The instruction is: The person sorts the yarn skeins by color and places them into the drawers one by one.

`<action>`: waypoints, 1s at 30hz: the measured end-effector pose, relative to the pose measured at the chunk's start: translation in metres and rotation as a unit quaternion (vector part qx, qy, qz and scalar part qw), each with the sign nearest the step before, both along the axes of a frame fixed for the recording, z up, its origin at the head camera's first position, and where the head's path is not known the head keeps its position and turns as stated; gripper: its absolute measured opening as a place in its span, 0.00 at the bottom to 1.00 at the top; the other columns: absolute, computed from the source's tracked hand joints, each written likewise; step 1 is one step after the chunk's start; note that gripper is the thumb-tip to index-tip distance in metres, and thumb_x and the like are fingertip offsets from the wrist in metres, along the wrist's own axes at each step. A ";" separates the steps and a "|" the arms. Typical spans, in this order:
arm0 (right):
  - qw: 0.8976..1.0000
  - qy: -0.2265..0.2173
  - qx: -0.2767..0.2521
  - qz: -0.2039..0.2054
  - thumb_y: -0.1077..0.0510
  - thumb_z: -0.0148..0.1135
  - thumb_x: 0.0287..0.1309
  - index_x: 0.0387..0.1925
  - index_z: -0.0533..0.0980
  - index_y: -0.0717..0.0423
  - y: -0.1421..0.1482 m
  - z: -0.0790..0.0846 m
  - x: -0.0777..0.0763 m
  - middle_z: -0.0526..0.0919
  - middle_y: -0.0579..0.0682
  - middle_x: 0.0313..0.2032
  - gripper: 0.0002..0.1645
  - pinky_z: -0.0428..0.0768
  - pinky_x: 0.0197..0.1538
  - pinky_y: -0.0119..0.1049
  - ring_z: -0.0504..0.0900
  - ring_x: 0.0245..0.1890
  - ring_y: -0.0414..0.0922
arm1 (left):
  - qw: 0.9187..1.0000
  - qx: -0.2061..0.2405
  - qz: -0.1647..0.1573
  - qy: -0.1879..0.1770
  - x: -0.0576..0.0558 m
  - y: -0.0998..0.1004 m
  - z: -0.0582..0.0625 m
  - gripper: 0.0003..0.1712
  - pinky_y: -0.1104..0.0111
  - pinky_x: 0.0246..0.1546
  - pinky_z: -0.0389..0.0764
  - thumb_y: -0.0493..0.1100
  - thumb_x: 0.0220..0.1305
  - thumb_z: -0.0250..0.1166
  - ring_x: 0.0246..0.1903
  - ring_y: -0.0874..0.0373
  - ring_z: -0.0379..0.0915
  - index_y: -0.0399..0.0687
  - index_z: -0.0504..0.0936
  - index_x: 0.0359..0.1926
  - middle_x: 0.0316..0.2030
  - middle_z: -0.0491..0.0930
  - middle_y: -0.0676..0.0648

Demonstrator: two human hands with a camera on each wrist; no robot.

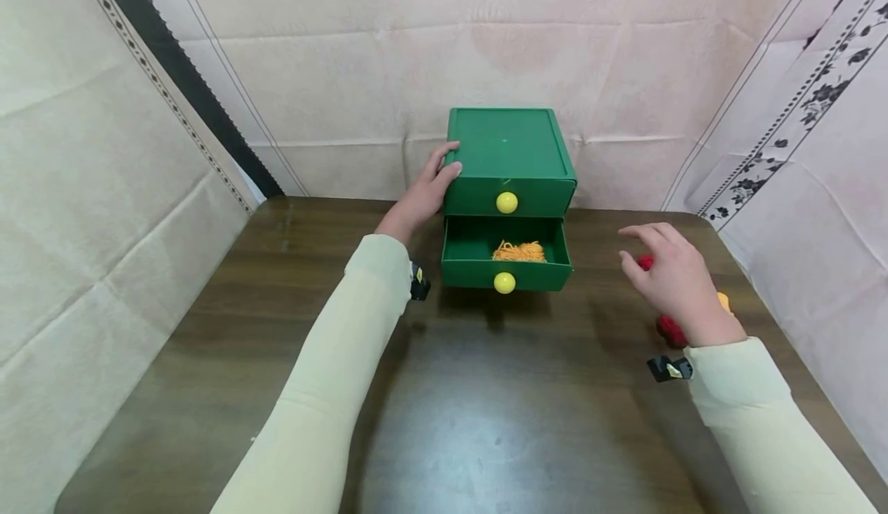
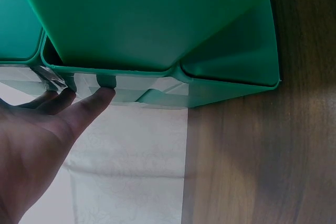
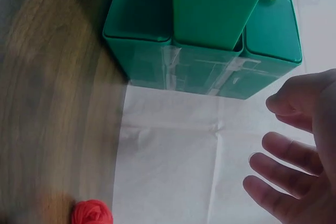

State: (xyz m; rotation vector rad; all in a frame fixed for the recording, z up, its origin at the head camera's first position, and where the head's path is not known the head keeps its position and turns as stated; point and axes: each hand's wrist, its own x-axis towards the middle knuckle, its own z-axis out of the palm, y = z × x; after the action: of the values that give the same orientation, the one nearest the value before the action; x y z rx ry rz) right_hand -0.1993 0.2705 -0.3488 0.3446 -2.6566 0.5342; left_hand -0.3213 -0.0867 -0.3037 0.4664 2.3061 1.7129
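Though smooth, drawer (image 1: 475,273) of stringy yarn (image 1: 519,252).

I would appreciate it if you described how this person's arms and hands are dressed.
The left sleeve and right sleeve are long, pale yellowish green, and reach the wrists. The left wrist camera and right wrist camera are small and black, with a pale yellow marking. The left hand and right hand wear no gloves.

Red yarn (image 3: 92,213) partly beyond right wrist view's edge
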 end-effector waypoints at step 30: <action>0.995 -0.085 0.007 -0.056 0.58 0.56 0.63 0.58 0.72 0.60 0.042 -0.015 -0.003 0.70 0.68 0.56 0.22 0.69 0.51 0.66 0.68 0.55 0.66 | 1.000 0.003 -0.003 0.008 -0.001 -0.001 -0.003 0.32 0.46 0.65 0.63 0.58 0.75 0.44 0.70 0.43 0.53 0.72 0.46 0.74 0.77 0.39 0.49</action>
State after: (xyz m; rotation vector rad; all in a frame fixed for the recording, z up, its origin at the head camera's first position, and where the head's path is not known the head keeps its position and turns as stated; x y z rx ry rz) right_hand -0.2020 0.3125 -0.3635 0.1582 -2.8246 0.5309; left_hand -0.3228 -0.0880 -0.3062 0.4885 2.3096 1.7203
